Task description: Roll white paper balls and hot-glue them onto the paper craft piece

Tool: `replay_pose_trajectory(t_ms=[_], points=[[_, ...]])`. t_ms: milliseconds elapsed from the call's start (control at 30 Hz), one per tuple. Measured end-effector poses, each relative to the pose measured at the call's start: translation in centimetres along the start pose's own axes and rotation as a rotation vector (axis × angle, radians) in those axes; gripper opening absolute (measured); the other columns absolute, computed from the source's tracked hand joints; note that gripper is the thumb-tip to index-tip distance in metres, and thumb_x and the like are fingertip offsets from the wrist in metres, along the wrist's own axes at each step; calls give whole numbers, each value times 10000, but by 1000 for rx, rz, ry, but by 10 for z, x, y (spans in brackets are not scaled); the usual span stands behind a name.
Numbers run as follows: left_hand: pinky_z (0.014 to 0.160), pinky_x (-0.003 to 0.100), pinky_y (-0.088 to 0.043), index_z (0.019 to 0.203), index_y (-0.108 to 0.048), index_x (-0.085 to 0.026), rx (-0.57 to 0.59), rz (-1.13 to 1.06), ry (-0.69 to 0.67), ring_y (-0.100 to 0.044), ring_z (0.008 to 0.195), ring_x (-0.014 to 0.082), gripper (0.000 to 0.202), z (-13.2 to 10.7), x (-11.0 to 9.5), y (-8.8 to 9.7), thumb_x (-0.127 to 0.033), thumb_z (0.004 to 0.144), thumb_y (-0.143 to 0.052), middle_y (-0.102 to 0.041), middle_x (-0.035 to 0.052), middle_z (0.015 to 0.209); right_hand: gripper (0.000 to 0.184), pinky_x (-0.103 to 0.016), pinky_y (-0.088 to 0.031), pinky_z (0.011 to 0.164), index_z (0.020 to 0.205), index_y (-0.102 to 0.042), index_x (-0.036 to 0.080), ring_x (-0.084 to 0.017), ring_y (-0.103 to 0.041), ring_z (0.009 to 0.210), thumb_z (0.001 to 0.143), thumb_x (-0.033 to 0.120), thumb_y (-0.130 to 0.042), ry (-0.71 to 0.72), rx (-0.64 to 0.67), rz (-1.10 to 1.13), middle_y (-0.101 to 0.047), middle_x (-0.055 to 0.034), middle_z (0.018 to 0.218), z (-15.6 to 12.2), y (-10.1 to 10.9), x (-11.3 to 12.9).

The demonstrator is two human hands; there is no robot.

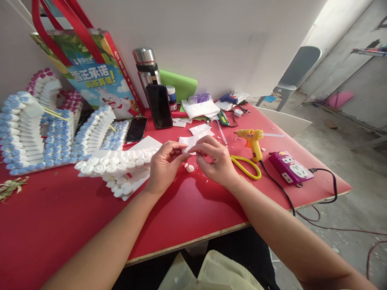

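Note:
My left hand (165, 165) and my right hand (216, 159) meet above the middle of the table. Both are closed, thumbs and fingers pinching a small white paper rosette (185, 150) between them; the fingertips partly cover it. Just below lies another white rosette (190, 168), loose on the red surface. White paper sheets (192, 141) are behind my fingers. Left of my left hand stands a white foam shape (148, 144) edged with rows of white rosettes (113, 163).
A yellow glue gun (253, 141) stands right of my hands, near a purple power socket (290, 167) and a yellow looped cord (250, 173). A phone (159, 106) leans against a steel flask (146, 66). Blue-and-white rosette-covered shapes (21, 133) and a printed bag (93, 72) occupy the left.

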State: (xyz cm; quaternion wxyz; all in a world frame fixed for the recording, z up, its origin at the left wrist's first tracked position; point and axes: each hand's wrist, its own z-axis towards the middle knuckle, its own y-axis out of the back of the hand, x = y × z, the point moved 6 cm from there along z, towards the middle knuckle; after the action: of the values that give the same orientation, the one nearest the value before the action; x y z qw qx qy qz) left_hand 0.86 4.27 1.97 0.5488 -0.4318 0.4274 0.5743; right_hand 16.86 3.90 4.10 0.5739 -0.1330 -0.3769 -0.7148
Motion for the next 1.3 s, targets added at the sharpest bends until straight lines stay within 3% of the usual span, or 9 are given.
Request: replay_pose_trajectory(t_ms=[367,467,667,967,1100,1300], points=[[744,294,-549,973,-711,-193,2,-78,74,-696,724,176,332,1,10,0,-330,710,-859,-707,25,791,290,-301,-522,703,984,-712,236,-159,-616,801,843,73,-517,40,24,-48,-597,-51,945,-1,-1,1],[750,299,-559,1010,-692,-204,1,-100,74,-701,717,162,367,2,12,0,-328,709,-861,-697,19,867,282,-307,-521,724,991,-707,229,-163,-615,816,845,72,-523,54,33,-64,-593,-56,956,-2,-2,0],[746,297,-562,968,-701,-192,19,-86,93,-711,736,182,310,1,11,-2,-333,733,-846,-714,26,795,297,-302,-516,712,1022,-700,241,-158,-607,802,850,75,-523,82,39,-93,-589,-54,961,-2,-2,1],[767,318,-585,980,-712,-179,19,-94,129,-730,760,197,345,2,16,-2,-360,721,-850,-753,43,845,254,-304,-504,696,981,-712,214,-161,-602,800,866,91,-521,154,32,-141,-592,-65,946,-2,-1,6],[755,323,-595,996,-700,-174,33,-119,142,-731,738,191,325,2,16,-3,-362,759,-820,-742,40,835,268,-300,-509,707,973,-708,220,-151,-606,801,868,75,-507,110,-30,-62,-600,-55,951,-1,5,6],[738,338,-605,1011,-659,-192,58,-222,126,-724,709,170,283,3,11,-6,-316,794,-792,-701,18,899,181,-302,-510,721,974,-619,215,-138,-579,748,848,100,-557,-75,-128,25,-620,-29,932,2,13,-4]])
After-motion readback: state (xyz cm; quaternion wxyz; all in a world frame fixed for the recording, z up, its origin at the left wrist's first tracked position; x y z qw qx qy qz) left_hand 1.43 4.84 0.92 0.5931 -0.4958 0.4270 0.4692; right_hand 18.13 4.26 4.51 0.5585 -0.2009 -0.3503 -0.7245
